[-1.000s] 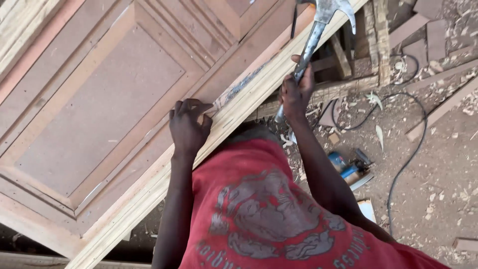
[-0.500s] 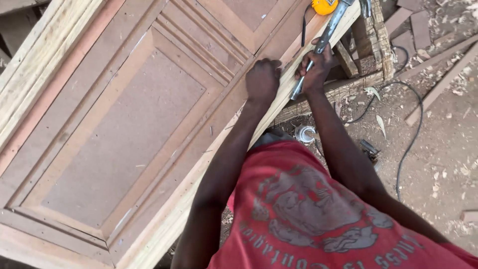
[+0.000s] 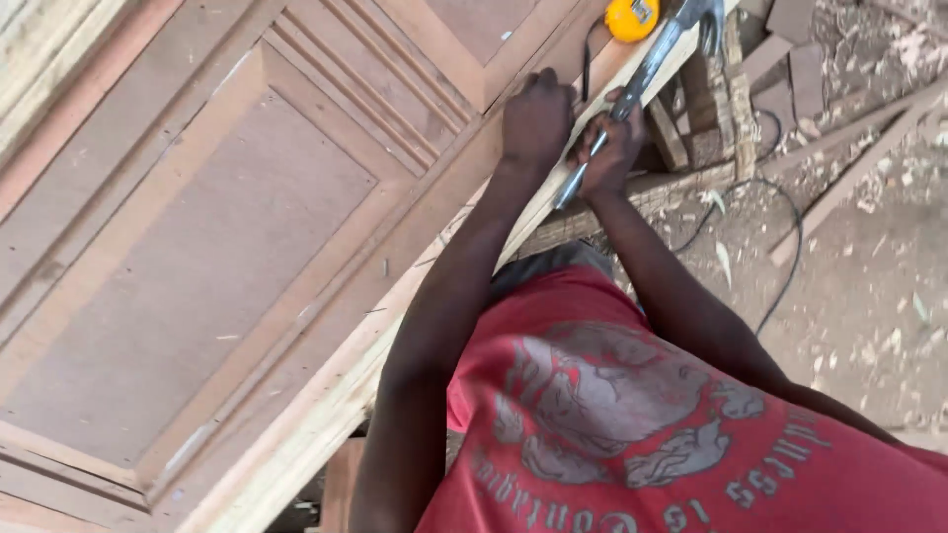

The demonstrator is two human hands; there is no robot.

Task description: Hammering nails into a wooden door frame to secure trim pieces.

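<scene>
A large panelled wooden door (image 3: 197, 227) lies flat and fills the left of the view. Along its right side runs a pale wooden edge strip (image 3: 326, 395). My left hand (image 3: 536, 116) rests knuckles up on that strip near the door's far end, fingers curled; what it pinches is hidden. My right hand (image 3: 610, 148) is just right of it, shut on the steel handle of a claw hammer (image 3: 652, 59), whose head points up toward the top edge. A yellow tape measure (image 3: 632, 18) lies on the door beyond both hands.
My red printed shirt (image 3: 632, 424) fills the bottom. On the dirt floor to the right lie wood shavings, a black cable (image 3: 780, 257), offcut boards (image 3: 849, 178) and a rough wooden trestle (image 3: 711, 109) under the door's edge.
My left hand slid up along the edge strip from the door's middle to its far end, beside my right hand. The hammer stayed gripped and came closer to the strip.
</scene>
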